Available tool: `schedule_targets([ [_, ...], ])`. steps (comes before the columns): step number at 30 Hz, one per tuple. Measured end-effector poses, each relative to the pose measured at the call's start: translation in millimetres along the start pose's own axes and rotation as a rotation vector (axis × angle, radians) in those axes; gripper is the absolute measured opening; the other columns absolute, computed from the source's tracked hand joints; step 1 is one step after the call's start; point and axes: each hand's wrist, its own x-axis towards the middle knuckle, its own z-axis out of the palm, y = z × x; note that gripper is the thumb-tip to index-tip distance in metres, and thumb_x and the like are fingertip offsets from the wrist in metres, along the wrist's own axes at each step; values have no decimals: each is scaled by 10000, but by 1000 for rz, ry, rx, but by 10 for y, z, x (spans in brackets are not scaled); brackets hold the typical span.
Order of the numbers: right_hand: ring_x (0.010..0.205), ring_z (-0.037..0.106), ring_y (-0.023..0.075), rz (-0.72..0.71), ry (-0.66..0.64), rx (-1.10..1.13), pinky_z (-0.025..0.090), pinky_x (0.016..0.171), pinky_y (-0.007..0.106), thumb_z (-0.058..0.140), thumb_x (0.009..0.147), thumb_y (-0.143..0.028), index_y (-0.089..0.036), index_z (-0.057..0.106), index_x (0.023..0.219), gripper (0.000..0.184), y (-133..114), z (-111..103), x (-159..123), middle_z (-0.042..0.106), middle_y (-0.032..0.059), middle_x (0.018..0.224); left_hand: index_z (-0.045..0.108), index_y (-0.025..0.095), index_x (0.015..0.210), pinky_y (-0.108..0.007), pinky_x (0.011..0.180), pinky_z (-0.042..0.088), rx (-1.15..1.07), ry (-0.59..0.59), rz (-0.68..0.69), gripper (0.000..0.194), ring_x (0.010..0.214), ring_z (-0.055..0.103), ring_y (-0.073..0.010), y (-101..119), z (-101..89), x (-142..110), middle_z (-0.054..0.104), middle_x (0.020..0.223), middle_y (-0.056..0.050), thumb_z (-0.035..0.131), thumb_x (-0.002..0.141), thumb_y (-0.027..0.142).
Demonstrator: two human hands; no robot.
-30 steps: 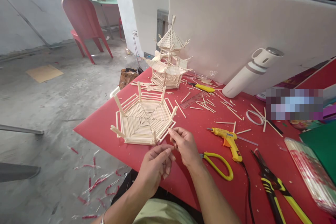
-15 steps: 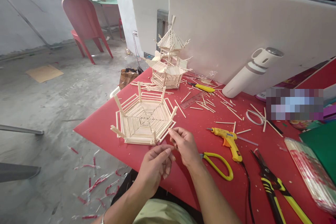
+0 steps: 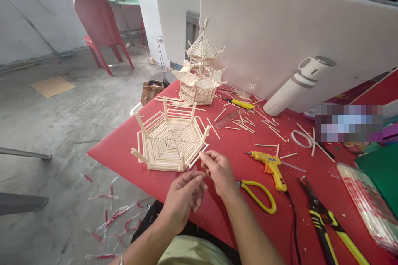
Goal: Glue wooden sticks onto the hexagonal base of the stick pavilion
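Observation:
A hexagonal wooden-stick platform [image 3: 161, 145], with upright posts at its corners and low stick rails, rests on the red table near its front-left edge. My right hand [image 3: 220, 174] is closed at the platform's right front side, thumb and forefinger pinched on a thin wooden stick [image 3: 196, 159] of the rail there. Just below and left of it, my left hand [image 3: 185, 194] has thumb and forefinger pressed together, its fingertips against or close beside my right fingers. Whatever lies between the left fingertips is too small to see. Behind the platform stands a tiered stick pagoda [image 3: 200, 74].
To the right lie a yellow glue gun [image 3: 271, 167], yellow-handled pliers [image 3: 259, 198], large cutters [image 3: 326, 215] and a bundle of packed sticks [image 3: 367, 203]. Farther back are a utility knife [image 3: 241, 104], a clear ruler [image 3: 229, 118], loose sticks [image 3: 244, 123] and a white bottle [image 3: 295, 87].

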Motion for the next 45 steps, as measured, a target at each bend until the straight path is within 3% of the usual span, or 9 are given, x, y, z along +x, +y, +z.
schedule_targets([
  [45, 495, 350, 77, -5, 9, -9, 275, 463, 221, 701, 776, -489, -187, 565, 643, 356, -25, 7, -3, 494, -49, 567, 696, 131, 884, -172, 330, 236, 7, 2, -2, 303, 348, 419, -36, -2, 5, -9, 666, 643, -10, 774, 710, 366],
])
